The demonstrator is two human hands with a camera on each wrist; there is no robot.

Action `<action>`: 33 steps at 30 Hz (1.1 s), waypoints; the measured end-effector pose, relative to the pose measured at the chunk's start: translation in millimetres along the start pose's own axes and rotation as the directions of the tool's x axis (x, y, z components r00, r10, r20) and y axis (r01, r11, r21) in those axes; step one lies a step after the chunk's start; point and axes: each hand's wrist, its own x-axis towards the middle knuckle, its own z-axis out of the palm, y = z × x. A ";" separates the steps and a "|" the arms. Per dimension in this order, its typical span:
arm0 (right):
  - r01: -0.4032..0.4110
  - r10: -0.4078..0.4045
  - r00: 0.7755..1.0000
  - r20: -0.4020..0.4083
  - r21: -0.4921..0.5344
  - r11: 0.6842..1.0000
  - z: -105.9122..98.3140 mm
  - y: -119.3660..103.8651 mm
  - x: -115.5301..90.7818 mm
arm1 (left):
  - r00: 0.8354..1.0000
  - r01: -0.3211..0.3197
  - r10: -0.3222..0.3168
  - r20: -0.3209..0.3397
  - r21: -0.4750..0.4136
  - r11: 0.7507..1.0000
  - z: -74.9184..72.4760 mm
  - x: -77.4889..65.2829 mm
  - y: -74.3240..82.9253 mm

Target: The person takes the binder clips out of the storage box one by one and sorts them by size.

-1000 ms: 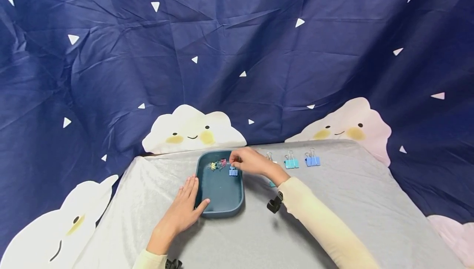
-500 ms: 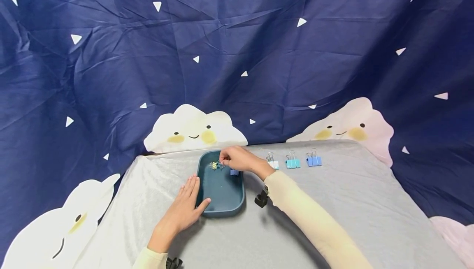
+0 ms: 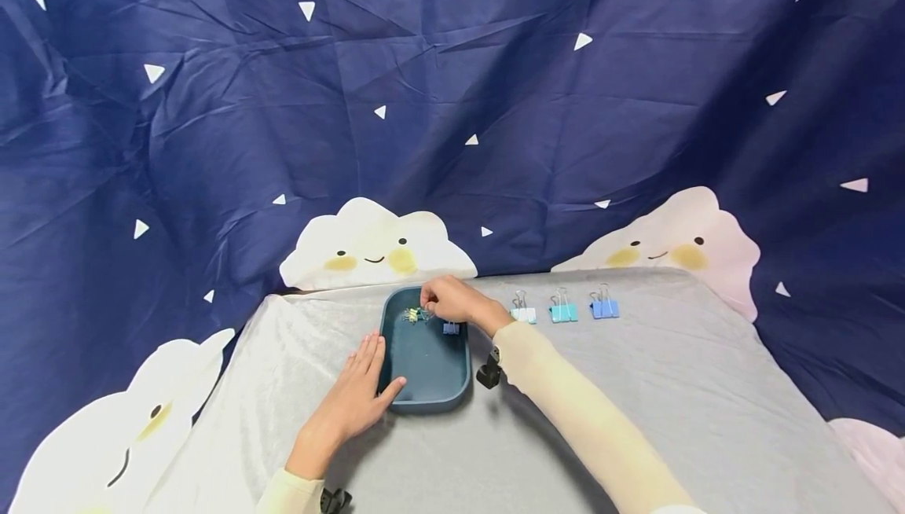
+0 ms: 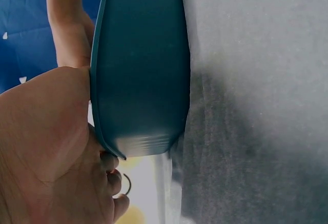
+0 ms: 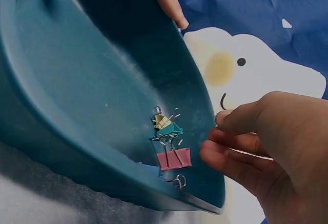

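My left hand (image 3: 353, 388) rests against the left side of a dark teal tray (image 3: 424, 402), fingers straight along the rim and thumb across its near left corner. My right hand (image 3: 452, 299) reaches over the tray's far right part, with curved fingers and thumb slightly apart and nothing visible between them. In the right wrist view its fingertips (image 5: 212, 149) are close beside a pink binder clip (image 5: 174, 159). Small yellow (image 5: 162, 121) and teal (image 5: 171, 129) binder clips lie just beyond the pink one. A blue binder clip (image 3: 451, 328) sits by the tray's right wall.
Right of the tray, a white binder clip (image 3: 523, 314), a turquoise one (image 3: 563, 312) and a blue one (image 3: 604, 309) stand in a row on the grey cloth (image 3: 636, 388). A navy curtain (image 3: 452, 66) with printed clouds hangs behind the table.
My right hand has moved left from the blue clip to over the smaller clips, now covering the pink one in the head view. The left hand has stayed on the tray.
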 end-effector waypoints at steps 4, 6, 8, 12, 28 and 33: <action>-0.007 0.007 1.000 0.010 -0.011 1.000 3.9 2.7 3.4 | 1.000 -0.005 0.005 -0.001 0.001 1.000 -0.8 0.6 1.7; -0.020 0.020 1.000 0.021 -0.019 1.000 4.9 3.0 5.5 | 1.000 -0.006 0.006 -0.003 0.001 1.000 -0.8 1.8 1.9; -0.042 0.043 0.998 0.036 -0.032 0.999 5.7 3.7 7.9 | 1.000 -0.007 0.007 -0.004 0.002 1.000 -1.2 3.0 2.2; -0.076 0.083 0.994 0.076 -0.086 0.993 8.2 6.9 12.8 | 1.000 -0.015 0.015 -0.013 0.002 1.000 -0.5 4.4 1.4; -0.130 0.177 0.968 0.176 -0.252 0.959 25.5 9.5 16.8 | 1.000 -0.001 0.001 0.007 0.003 1.000 -0.5 3.1 1.5; -0.147 0.191 0.965 0.179 -0.231 0.962 27.1 10.4 16.5 | 1.000 0.004 -0.004 0.010 0.000 1.000 -1.3 2.3 1.2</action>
